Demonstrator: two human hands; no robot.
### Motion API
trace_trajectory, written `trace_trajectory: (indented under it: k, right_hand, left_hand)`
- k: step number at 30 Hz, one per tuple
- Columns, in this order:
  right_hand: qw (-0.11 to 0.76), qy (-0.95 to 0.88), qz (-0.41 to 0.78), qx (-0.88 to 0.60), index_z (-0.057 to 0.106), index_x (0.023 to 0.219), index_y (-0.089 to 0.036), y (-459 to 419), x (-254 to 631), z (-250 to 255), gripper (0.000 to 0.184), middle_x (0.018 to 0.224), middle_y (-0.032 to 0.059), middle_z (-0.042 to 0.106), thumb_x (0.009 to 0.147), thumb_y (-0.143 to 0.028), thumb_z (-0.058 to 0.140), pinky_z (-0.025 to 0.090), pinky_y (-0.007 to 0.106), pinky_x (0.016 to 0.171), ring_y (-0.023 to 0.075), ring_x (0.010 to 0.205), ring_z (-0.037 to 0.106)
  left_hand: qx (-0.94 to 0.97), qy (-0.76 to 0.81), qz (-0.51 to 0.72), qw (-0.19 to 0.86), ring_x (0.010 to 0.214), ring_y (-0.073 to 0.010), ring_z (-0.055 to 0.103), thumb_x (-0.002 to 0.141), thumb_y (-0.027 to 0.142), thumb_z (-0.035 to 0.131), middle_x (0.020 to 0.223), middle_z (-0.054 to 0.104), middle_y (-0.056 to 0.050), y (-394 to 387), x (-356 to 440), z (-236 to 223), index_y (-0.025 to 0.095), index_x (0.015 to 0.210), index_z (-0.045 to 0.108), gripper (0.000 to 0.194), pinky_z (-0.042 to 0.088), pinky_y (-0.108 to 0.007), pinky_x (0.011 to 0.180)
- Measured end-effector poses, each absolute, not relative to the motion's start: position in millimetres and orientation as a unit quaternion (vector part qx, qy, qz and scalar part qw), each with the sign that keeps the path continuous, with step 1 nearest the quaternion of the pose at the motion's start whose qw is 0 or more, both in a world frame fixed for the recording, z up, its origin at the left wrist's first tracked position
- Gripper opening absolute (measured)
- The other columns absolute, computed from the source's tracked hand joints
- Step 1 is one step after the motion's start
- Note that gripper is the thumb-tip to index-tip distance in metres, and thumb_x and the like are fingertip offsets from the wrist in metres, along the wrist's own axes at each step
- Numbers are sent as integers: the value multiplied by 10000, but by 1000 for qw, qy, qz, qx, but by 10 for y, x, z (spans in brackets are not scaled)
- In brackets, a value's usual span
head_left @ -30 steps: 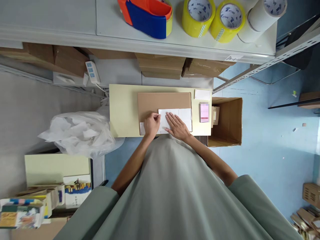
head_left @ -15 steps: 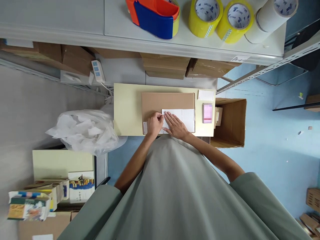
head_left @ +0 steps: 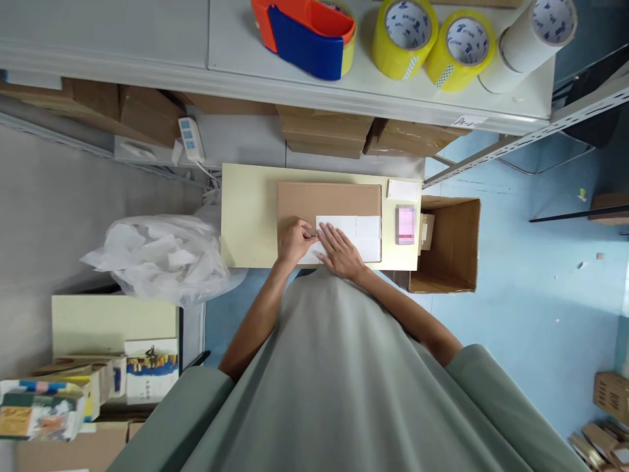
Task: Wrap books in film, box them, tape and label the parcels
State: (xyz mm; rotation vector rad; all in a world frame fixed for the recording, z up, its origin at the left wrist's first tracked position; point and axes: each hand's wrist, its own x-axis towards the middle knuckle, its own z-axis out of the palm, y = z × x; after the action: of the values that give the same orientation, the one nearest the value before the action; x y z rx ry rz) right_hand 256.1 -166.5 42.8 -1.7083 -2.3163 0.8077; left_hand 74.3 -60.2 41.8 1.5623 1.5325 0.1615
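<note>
A flat brown cardboard box [head_left: 324, 198] lies in front of my body with a white paper label [head_left: 368, 237] over its near right part. My right hand [head_left: 343, 253] rests flat on the label, its fingers stretched out and lying close together. At the label's left edge, my left hand [head_left: 295, 242] is closed in a pinch, thumb and forefinger on the white paper. The exact contact under those fingertips is too small to make out. Right of the box lie a pink-and-white pack [head_left: 405, 225] and a small white card [head_left: 403, 190].
The box is on a narrow pale-yellow table [head_left: 248, 216]. An open carton [head_left: 455, 246] stands at its right, a plastic bag of white scraps [head_left: 162, 259] at its left. Overhead, a shelf [head_left: 230, 39] holds a tape dispenser [head_left: 307, 39] and tape rolls [head_left: 405, 39]. Books [head_left: 152, 373] sit lower left.
My left hand has shifted slightly left along the box, and the small white patch at the box's near left corner is now out of sight. The right hand stays flat on the label.
</note>
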Motion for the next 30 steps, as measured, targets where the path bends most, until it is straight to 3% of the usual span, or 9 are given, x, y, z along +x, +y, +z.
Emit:
trace_trajectory:
  k: [4, 8, 11, 15, 23, 30]
  right_hand:
    - [73, -745, 270, -606, 218, 1843, -122, -1989, 2943, 480, 783, 1891, 144, 245, 1189, -526, 368, 215, 544, 1462, 305, 1779, 221]
    - [84, -690, 248, -675, 201, 1836, -61, -1796, 3070, 477, 797, 1891, 169, 215, 1191, -510, 337, 176, 574, 1469, 334, 1787, 169]
    - [76, -721, 268, -634, 254, 1816, -30, -1409, 2761, 415, 772, 1892, 157, 220, 1193, -481, 317, 160, 534, 1478, 320, 1787, 170]
    - [85, -767, 278, -572, 263, 1828, -101, -1105, 2395, 360, 717, 1896, 100, 232, 1202, -448, 299, 154, 500, 1480, 264, 1786, 184]
    - [92, -739, 255, -617, 234, 1822, -38, -1976, 3135, 378, 784, 1890, 167, 200, 1202, -507, 343, 175, 525, 1472, 312, 1785, 186]
    - [116, -752, 264, -593, 180, 1838, -68, -1823, 3202, 239, 806, 1900, 130, 185, 1205, -542, 336, 138, 521, 1478, 314, 1788, 175]
  left_hand:
    - [634, 618, 65, 460, 860, -267, 780, 804, 242, 922, 854, 805, -22, -626, 727, 402, 260, 1055, 704, 333, 558, -389, 809]
    - [627, 628, 55, 458, 875, -268, 778, 816, 240, 901, 862, 806, -20, -628, 742, 390, 265, 1040, 704, 299, 557, -392, 824]
    - [632, 628, 43, 451, 883, -270, 780, 802, 215, 889, 862, 812, -27, -582, 741, 398, 258, 1020, 701, 291, 560, -390, 839]
    - [639, 624, 38, 448, 877, -269, 789, 756, 158, 868, 826, 804, -23, -506, 700, 426, 250, 950, 682, 284, 567, -382, 854]
    - [619, 635, 66, 458, 819, -250, 753, 684, 447, 968, 778, 773, 0, -543, 669, 429, 261, 934, 673, 428, 572, -367, 797]
    - [608, 647, 56, 457, 824, -236, 725, 663, 496, 968, 787, 750, 11, -549, 705, 426, 241, 959, 672, 490, 548, -354, 810]
